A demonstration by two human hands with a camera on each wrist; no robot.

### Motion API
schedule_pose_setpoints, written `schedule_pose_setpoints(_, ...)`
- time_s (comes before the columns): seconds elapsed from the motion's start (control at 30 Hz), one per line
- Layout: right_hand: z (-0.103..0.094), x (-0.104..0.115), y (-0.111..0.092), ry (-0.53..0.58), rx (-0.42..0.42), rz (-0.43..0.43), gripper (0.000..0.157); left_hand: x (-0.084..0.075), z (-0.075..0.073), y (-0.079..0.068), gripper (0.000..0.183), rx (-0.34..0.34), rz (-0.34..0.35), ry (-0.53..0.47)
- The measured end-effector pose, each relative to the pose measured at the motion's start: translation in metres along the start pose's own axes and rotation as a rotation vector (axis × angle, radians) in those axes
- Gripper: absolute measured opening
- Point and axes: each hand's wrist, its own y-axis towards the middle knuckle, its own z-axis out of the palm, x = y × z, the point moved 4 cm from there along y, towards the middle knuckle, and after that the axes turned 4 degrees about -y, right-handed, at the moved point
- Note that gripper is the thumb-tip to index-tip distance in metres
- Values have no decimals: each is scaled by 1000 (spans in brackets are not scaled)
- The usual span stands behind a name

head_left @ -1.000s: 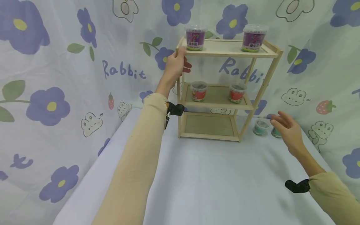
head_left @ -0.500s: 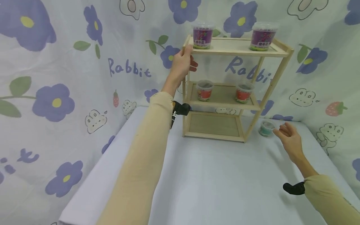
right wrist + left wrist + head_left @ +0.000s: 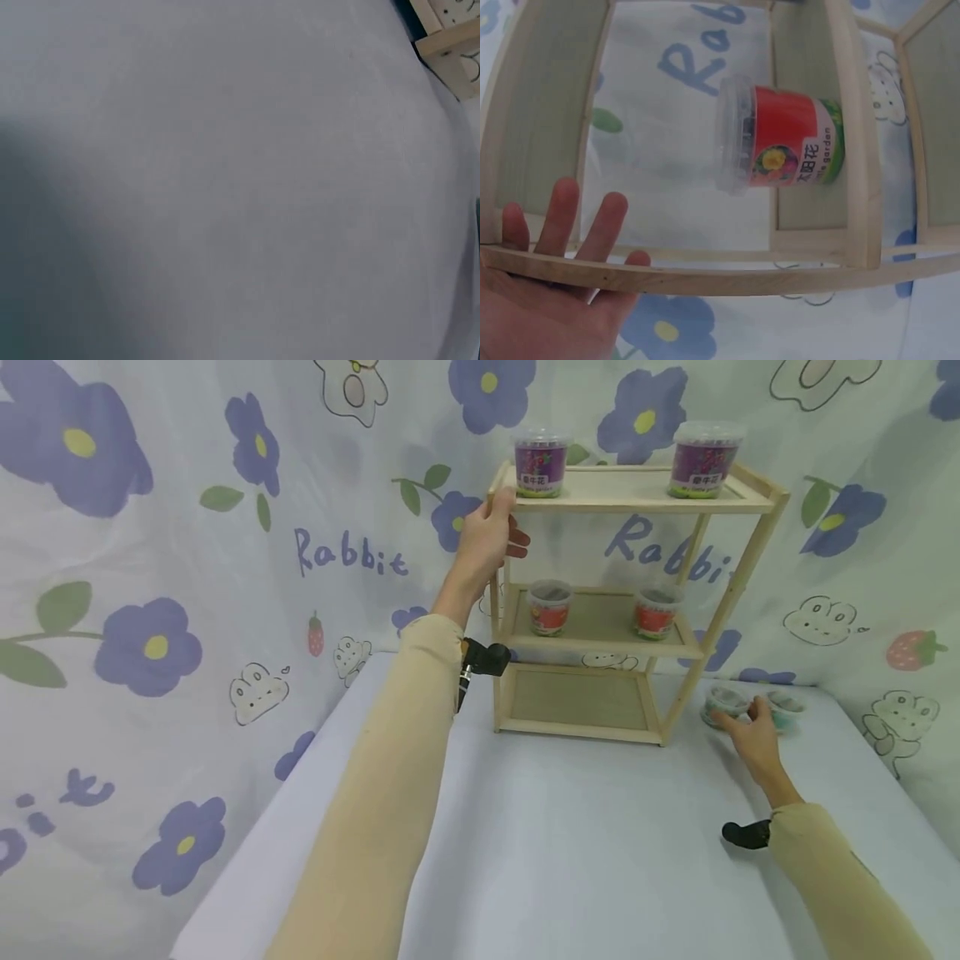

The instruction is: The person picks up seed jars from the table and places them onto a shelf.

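In the head view my left hand (image 3: 483, 539) grips the upper left corner of a three-tier wooden shelf (image 3: 577, 731), thumb at the top board and fingers below. The left wrist view shows the front post (image 3: 795, 281) crossing the palm. My right hand (image 3: 753, 743) holds a small plastic tub with a teal label (image 3: 716, 700), thumb in front and fingers at its right side. Another teal tub (image 3: 786, 710) stands just behind that hand. Only white tabletop and a shelf corner show in the right wrist view; neither hand nor tub is visible there.
Two lidded purple tubs (image 3: 542, 468) (image 3: 705, 464) stand on the top tier. The middle tier bears two red-labelled tubs (image 3: 550, 610) (image 3: 656, 614). A patterned cloth (image 3: 345, 468) hangs close behind the shelf, beyond the white table (image 3: 585, 843).
My right hand has moved down and left to the nearer teal tub and taken hold of it, uncovering the other teal tub. My left hand stays on the shelf corner; the view has shifted slightly.
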Motion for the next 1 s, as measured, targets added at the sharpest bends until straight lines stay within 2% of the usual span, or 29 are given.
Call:
schedule_pose_setpoints(0.27,0,4,14,-36,-19,28,97,0,3,0,42,1,19,-5)
schedule_pose_setpoints(0.47,1,4,14,-38,-35,42,93,2,2,1,41,1,24,-7)
schedule_pose_setpoints(0.63,-4,2,8,11,-13,36,94,0,1,2,41,-3,31,-6)
schedule_pose_setpoints(0.87,-13,9,-7,-82,-7,-15,93,-1,1,3,42,6,5,5)
schedule_pose_setpoints(1.0,-12,21,-22,-105,53,-59,92,1,-1,2,42,6,-12,8)
